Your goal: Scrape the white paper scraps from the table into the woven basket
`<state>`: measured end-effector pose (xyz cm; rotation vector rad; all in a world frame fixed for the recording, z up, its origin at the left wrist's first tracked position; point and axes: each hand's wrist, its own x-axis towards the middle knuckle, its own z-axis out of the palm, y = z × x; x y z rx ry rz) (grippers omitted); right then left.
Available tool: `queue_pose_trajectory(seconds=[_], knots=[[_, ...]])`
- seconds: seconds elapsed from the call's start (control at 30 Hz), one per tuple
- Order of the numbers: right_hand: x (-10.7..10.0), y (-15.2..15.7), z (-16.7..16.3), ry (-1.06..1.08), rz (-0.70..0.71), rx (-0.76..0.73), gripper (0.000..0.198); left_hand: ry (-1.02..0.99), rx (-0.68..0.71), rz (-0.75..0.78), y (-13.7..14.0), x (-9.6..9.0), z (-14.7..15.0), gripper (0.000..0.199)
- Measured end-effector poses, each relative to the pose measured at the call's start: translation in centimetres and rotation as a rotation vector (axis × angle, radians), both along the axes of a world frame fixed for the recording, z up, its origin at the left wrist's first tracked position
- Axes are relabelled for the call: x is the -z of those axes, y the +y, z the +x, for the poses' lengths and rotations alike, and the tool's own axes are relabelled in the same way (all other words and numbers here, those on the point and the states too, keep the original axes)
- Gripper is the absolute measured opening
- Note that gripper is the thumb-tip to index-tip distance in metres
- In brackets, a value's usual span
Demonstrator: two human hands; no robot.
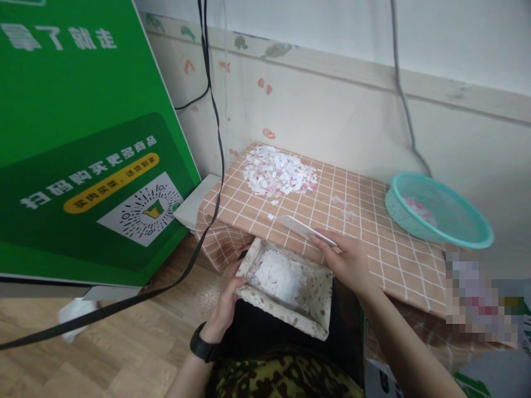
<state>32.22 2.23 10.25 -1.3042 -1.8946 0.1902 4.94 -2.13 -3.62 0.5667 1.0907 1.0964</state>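
Note:
My left hand (pixel 227 301) grips the left end of a shallow speckled tray (pixel 286 319), held tilted over my lap at the table's front edge. Inside the tray lies a heap of small white paper scraps (pixel 279 276). Pinched in my right hand (pixel 344 257) is a flat white card (pixel 305 228), its far end over the table edge above the tray. A larger pile of white and pinkish paper scraps (pixel 280 172) sits toward the back left of the table, with a couple of loose bits near the card.
A brown checked cloth covers the table (pixel 373 254). On its right side stands a turquoise mesh basket (pixel 440 210) with some pinkish scraps inside. A black strap (pixel 218 166) hangs down at the left, in front of a large green sign (pixel 83 110). The wall runs behind.

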Motion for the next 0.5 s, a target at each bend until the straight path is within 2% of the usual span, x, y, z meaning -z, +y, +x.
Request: queue_pose_trajectory(seconds=[0.13, 0.2, 0.33, 0.5], knots=[[-0.3, 0.9, -1.6, -0.173, 0.053, -0.235, 0.034, -0.048, 0.023, -0.032, -0.2, 0.8, 0.1, 0.058], [-0.1, 1.0, -2.1, -0.227, 0.074, -0.287, 0.038, -0.054, 0.025, -0.028, -0.2, 1.2, 0.2, 0.057], [0.7, 1.2, -2.6, -0.294, 0.122, -0.254, 0.041, -0.078, 0.047, -0.026, -0.2, 1.8, 0.7, 0.054], [1.1, 1.6, -2.5, -0.335, 0.136, -0.207, 0.041, -0.044, 0.067, 0.048, -0.1, 1.8, 0.9, 0.048]])
